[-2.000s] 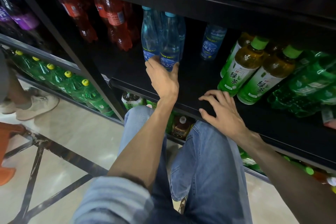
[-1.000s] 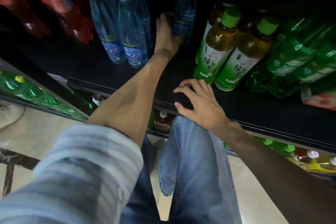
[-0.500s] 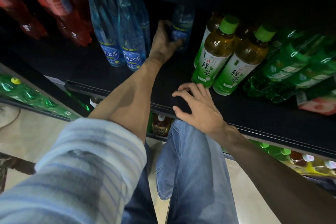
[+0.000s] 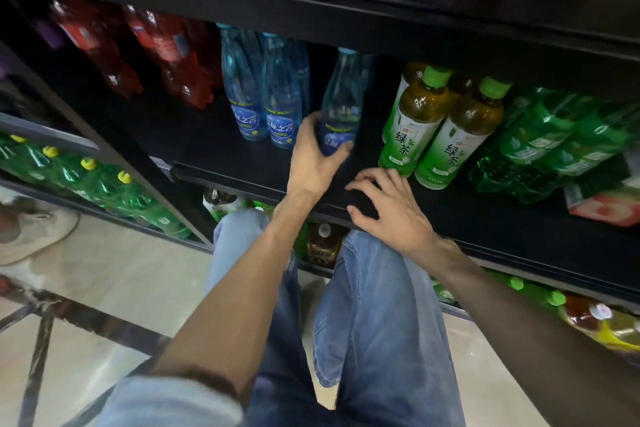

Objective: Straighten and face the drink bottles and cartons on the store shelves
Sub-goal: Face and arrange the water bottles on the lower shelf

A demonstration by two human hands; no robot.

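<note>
On dark shelf (image 4: 242,163), left hand (image 4: 311,156) gripping slim clear-blue bottle (image 4: 341,104), right hand (image 4: 388,208) splayed flat

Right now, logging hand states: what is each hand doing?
Left hand: holding a blue bottle.
Right hand: open, resting on the shelf.

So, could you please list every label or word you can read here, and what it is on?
"绿茶": green labels of the two green tea bottles.
"海之言": blue labels of the two standing blue bottles.
Blurred: label of the blue bottle gripped by the left hand.
Unreadable: red bottles, green soda bottles.
</note>
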